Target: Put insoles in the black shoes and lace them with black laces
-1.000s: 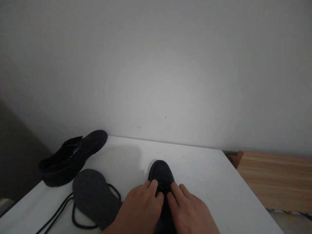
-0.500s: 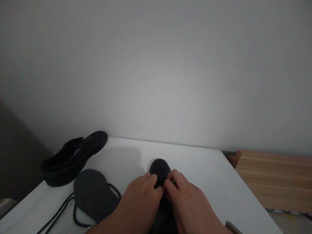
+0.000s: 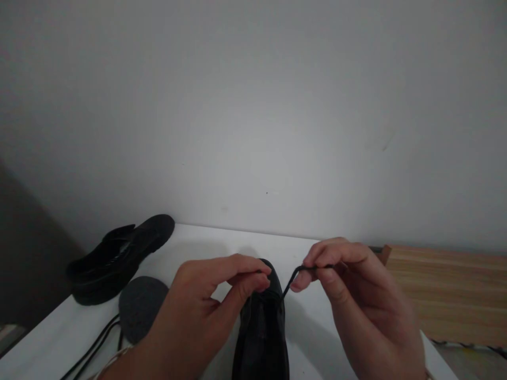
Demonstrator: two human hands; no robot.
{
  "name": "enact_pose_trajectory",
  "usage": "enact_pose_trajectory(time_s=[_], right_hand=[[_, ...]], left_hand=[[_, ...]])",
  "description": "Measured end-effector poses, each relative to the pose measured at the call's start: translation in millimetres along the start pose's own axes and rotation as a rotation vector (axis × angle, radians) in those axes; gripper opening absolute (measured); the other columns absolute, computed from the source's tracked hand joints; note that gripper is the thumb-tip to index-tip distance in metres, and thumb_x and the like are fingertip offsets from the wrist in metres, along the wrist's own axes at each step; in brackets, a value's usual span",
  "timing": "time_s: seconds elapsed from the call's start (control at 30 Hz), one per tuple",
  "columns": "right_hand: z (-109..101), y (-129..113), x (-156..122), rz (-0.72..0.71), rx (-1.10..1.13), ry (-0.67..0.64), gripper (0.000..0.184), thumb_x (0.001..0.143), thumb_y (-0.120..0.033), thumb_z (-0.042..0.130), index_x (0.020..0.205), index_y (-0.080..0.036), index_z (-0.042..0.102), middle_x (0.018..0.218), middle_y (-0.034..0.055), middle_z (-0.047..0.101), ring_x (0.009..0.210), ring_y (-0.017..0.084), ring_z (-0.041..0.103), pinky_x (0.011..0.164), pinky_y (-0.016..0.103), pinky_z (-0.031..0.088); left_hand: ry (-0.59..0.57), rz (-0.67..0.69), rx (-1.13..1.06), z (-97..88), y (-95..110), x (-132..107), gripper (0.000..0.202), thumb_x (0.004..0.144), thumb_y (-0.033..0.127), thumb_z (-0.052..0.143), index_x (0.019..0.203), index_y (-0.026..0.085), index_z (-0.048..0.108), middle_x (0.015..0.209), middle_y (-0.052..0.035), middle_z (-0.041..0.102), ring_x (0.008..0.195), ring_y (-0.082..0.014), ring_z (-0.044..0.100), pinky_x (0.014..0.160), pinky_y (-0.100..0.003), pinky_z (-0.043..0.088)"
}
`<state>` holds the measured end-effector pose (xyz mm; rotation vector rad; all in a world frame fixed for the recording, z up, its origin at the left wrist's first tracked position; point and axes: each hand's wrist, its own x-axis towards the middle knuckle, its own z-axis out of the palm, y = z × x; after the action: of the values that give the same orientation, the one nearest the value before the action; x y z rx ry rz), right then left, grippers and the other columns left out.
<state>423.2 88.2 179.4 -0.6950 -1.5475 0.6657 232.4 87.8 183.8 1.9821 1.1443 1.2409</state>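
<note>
A black shoe (image 3: 260,338) stands on the white table, toe toward the wall, between my hands. My right hand (image 3: 362,303) is to the right of the toe, thumb and fingers pinching a black shoelace (image 3: 291,281) that runs up from the shoe's right side. Over the toe's left side, my left hand (image 3: 214,301) has thumb and forefinger closed together. A small dark bit of shoelace shows between those fingertips; the rest of it is hidden.
Another black shoe (image 3: 106,264) rests at the table's left edge. Nearer lie a grey insole (image 3: 140,306) and a loose black lace (image 3: 93,345). A pale wall (image 3: 253,132) rises behind the white table (image 3: 214,240); a wooden board (image 3: 455,295) is at right.
Both hands were together over the front of the shoe. They have moved apart, the right one up and to the right, and the shoelace now shows in it. More of the shoe is visible.
</note>
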Motion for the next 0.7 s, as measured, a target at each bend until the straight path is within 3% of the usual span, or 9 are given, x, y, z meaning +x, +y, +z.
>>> enact_pose_trajectory(time_s=[0.3, 0.43, 0.53, 0.63, 0.7], right_hand=[[8, 3, 5, -0.077, 0.02, -0.108, 0.019, 0.092, -0.007, 0.053, 0.094, -0.023, 0.064, 0.091, 0.0008, 0.062, 0.079, 0.009, 0.063, 0.069, 0.021, 0.054], [5, 10, 7, -0.014, 0.022, -0.158, 0.017, 0.092, -0.012, 0.055, 0.09, -0.024, 0.067, 0.094, 0.0013, 0.062, 0.088, 0.011, 0.061, 0.073, 0.02, 0.052], [4, 19, 3, 0.094, 0.002, -0.163, 0.02, 0.094, -0.017, 0.055, 0.105, -0.028, 0.067, 0.102, 0.0014, 0.062, 0.091, 0.011, 0.059, 0.077, 0.022, 0.049], [3, 27, 0, 0.303, 0.059, -0.307, 0.031, 0.093, -0.023, 0.058, 0.123, -0.032, 0.06, 0.096, 0.0002, 0.062, 0.082, 0.012, 0.057, 0.075, 0.025, 0.048], [3, 30, -1, 0.388, 0.086, -0.392, 0.024, 0.092, -0.027, 0.061, 0.115, -0.028, 0.065, 0.09, 0.0007, 0.062, 0.082, 0.013, 0.056, 0.075, 0.027, 0.047]], left_hand=[[-0.111, -0.285, -0.66, 21.3, 2, 7, 0.008, 0.085, 0.016, 0.065, 0.081, 0.019, 0.072, 0.079, 0.0011, 0.076, 0.077, -0.0104, 0.069, 0.072, -0.016, 0.052], [-0.121, -0.293, -0.616, 18.6, -3, 4, 0.004, 0.084, 0.02, 0.068, 0.083, 0.018, 0.071, 0.079, -0.0004, 0.075, 0.078, -0.0119, 0.069, 0.076, -0.019, 0.052], [-0.091, -0.287, -0.557, 16.9, -5, 3, 0.004, 0.084, 0.02, 0.067, 0.086, 0.02, 0.071, 0.077, 0.0003, 0.074, 0.077, -0.0121, 0.069, 0.076, -0.019, 0.052], [-0.066, -0.269, -0.546, 17.2, -6, 4, 0.003, 0.083, 0.02, 0.067, 0.084, 0.02, 0.07, 0.077, 0.0003, 0.073, 0.076, -0.0125, 0.068, 0.076, -0.021, 0.053], [-0.062, -0.246, -0.535, 18.0, -6, 5, 0.003, 0.082, 0.019, 0.067, 0.082, 0.02, 0.07, 0.076, 0.0006, 0.072, 0.074, -0.0122, 0.067, 0.074, -0.02, 0.053]])
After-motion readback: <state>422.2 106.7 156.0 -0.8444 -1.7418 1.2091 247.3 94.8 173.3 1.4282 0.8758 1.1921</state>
